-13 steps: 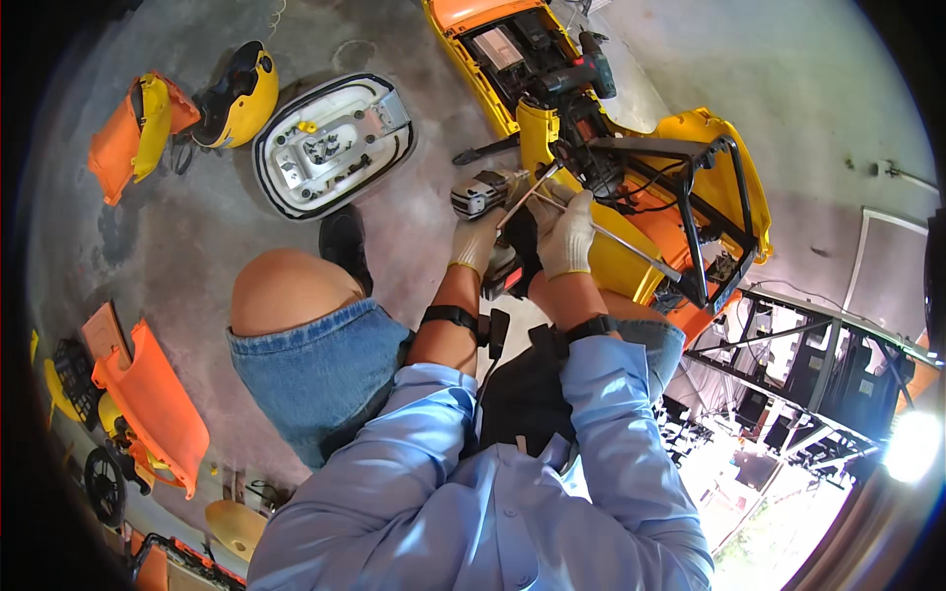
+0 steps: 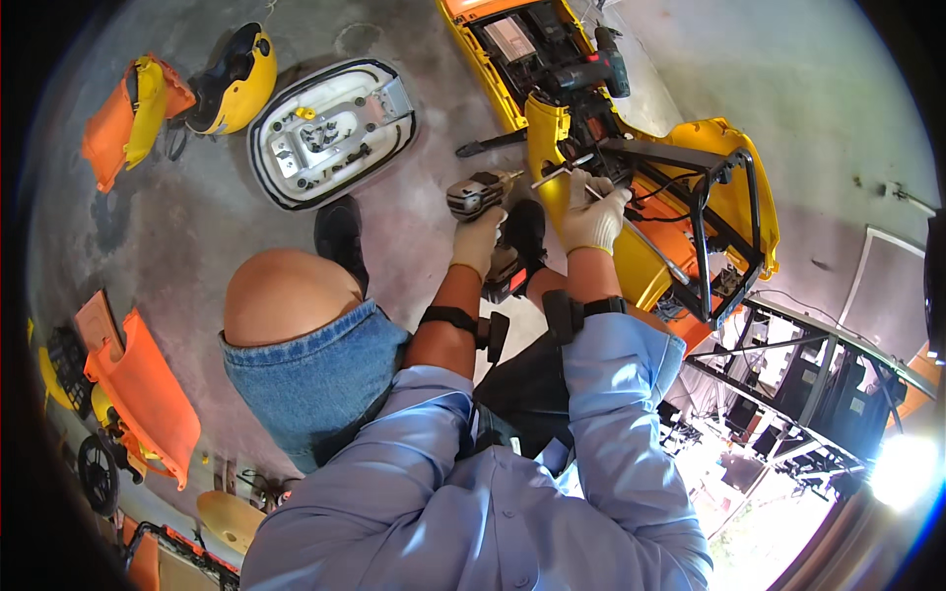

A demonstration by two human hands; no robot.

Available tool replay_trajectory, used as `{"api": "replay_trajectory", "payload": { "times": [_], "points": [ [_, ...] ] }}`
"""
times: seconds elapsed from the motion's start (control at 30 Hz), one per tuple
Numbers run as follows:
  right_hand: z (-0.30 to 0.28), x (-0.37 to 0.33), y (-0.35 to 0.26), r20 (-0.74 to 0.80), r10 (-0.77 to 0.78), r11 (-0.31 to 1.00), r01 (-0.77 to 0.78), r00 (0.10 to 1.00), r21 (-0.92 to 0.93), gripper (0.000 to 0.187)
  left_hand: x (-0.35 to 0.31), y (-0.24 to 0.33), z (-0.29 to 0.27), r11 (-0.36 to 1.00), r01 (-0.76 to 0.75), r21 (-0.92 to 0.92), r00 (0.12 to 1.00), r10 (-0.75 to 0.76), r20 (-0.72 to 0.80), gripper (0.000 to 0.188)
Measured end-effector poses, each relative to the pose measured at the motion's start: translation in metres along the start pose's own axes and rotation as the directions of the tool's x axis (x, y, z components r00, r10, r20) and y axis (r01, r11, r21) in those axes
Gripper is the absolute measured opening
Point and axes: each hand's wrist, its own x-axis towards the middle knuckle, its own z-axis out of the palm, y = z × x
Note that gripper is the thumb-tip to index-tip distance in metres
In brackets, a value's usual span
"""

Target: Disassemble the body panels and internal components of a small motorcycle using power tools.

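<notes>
My left hand (image 2: 478,241) wears a whitish work glove and is closed round the grip of a cordless drill (image 2: 483,194), its bit pointing right toward the yellow bodywork. Closed in my gloved right hand (image 2: 595,215) is a T-handle wrench. The crossbar (image 2: 552,178) shows just beyond my fingers, and the long shaft (image 2: 662,254) runs down to the right toward the black frame. Both hands are beside a partly stripped yellow and orange scooter (image 2: 548,138). Where the shaft's far end meets the scooter is too small to make out.
A second drill (image 2: 596,71) lies on the scooter. A black tubular rack (image 2: 702,212) juts out at the right. Left of it, a white tray-like shell (image 2: 286,187) holds small hardware. A yellow helmet (image 2: 251,94) and orange panels (image 2: 148,394) lie on the floor.
My left hand has moved away from the T-handle's crossbar and keeps the drill. My right hand has shifted right, and the crossbar has turned.
</notes>
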Motion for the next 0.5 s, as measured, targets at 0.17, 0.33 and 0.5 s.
{"api": "replay_trajectory", "payload": {
  "times": [0.17,0.33,0.5],
  "points": [
    [-0.022,0.005,-0.021,0.041,-0.067,0.993,0.063,0.997,0.095,0.046,0.001,-0.001,0.064,0.998,0.052,-0.031,0.998,-0.050,0.049,0.039],
    [-0.064,-0.004,-0.068,0.029,0.281,0.938,-0.268,0.959,-0.218,0.053,0.009,-0.008,0.094,0.979,0.139,-0.151,0.990,-0.142,-0.011,0.042],
    [-0.050,-0.059,-0.103,-0.149,0.474,0.754,-0.487,0.868,-0.441,0.053,0.000,0.008,0.084,0.977,0.196,-0.088,0.980,-0.194,0.036,0.041]
  ]
}}
